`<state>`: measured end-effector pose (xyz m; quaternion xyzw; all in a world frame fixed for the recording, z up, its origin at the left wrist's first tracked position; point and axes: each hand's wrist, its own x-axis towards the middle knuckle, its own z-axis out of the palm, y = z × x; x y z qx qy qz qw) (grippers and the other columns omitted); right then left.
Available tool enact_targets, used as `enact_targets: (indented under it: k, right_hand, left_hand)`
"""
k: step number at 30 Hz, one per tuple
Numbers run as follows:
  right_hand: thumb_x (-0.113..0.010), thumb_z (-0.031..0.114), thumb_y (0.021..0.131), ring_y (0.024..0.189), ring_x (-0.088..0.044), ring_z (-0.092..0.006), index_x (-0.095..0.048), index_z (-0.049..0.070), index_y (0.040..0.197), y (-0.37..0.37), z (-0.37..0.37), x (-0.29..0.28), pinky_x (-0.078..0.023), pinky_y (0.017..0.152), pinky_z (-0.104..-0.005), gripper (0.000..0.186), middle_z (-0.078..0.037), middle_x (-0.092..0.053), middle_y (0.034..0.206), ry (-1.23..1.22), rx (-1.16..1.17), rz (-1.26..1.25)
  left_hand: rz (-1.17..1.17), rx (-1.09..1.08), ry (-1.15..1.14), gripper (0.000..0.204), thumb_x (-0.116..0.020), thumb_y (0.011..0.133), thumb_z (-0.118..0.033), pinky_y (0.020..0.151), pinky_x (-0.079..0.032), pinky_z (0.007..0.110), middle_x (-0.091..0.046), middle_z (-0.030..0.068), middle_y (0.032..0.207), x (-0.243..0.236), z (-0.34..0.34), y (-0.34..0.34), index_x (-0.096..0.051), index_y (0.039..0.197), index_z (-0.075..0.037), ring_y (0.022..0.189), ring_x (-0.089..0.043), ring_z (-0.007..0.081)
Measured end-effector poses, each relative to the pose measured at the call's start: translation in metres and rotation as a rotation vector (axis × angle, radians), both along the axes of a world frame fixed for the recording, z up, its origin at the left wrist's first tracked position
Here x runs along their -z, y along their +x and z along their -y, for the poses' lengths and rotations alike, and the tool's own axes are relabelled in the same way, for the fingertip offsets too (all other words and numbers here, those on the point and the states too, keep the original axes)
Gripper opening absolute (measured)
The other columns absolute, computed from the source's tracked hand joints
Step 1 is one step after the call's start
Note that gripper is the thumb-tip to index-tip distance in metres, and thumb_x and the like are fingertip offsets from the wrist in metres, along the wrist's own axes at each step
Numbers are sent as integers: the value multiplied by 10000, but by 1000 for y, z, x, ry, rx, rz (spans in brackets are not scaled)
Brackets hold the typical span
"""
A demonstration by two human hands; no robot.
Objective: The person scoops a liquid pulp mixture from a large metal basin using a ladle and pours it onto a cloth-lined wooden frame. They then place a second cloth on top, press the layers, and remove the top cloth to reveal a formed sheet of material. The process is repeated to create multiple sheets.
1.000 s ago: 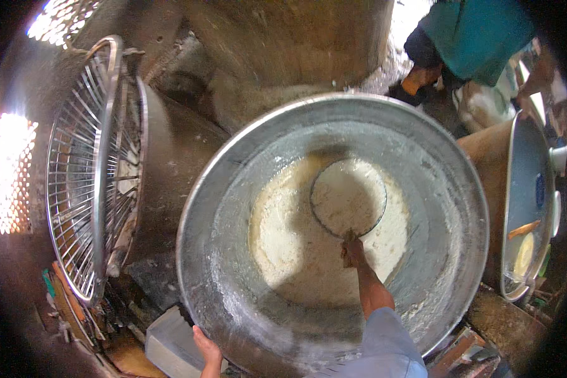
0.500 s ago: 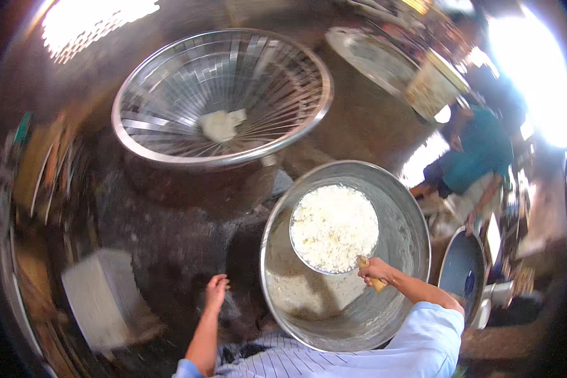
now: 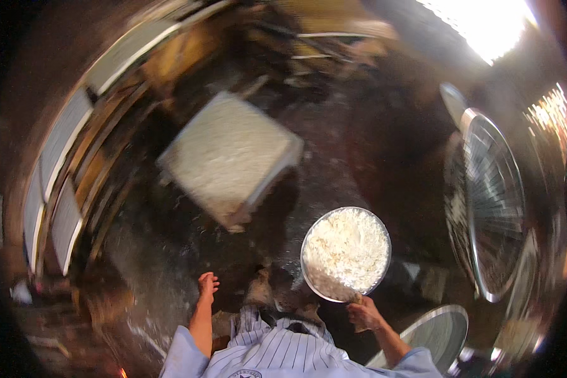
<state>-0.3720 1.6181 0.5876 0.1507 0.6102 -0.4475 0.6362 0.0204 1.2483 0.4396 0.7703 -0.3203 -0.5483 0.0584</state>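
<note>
My right hand (image 3: 363,313) is closed on the handle (image 3: 356,302) of a round metal strainer scoop (image 3: 308,249), heaped with white, crumbly material (image 3: 349,242). The scoop hangs over the dark floor, to the right of my legs. My left hand (image 3: 208,283) hangs empty at my left side, fingers loosely apart. The rim of the large steel pot (image 3: 460,318) shows at the lower right, behind my right arm. Ahead of me a pale square block or box (image 3: 230,151) rests low; motion blur hides what it is.
A wide slatted steel basket (image 3: 491,201) stands on the right. Pale flat boards or trays (image 3: 66,223) and wooden pieces line the left side, curved by the lens. More blurred scraps (image 3: 334,47) lie at the back. Bright openings show at the upper right.
The view has swung left, bringing the square block ahead and moving the basket and pot rightward. The scoop has been lifted out of the pot, loaded. My left hand has left the pot's rim.
</note>
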Motion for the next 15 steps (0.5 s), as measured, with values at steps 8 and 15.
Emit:
enact_targets:
  k: [8,15]
  right_hand:
    - [-665,193,767,559,-520,-147,-510,41,896,19,263,249,-444,467,-321,253,-38,-520,681,-437,-243,-157]
    - [-611,151,819,493,-525,-201,-534,37,964,-1,458,317,-452,415,-351,200,-73,-529,655,-431,-172,126]
  left_hand:
    - [-109,-241,76,400,-572,883,-372,639,-496,341,-623,73,971,-34,-39,36,-529,1167,-94,766,-619,167]
    - [-327,-491,113,427,-527,895,-437,704,-509,364,-605,70,1042,13,-122,110,-487,1189,-130,828,-617,196]
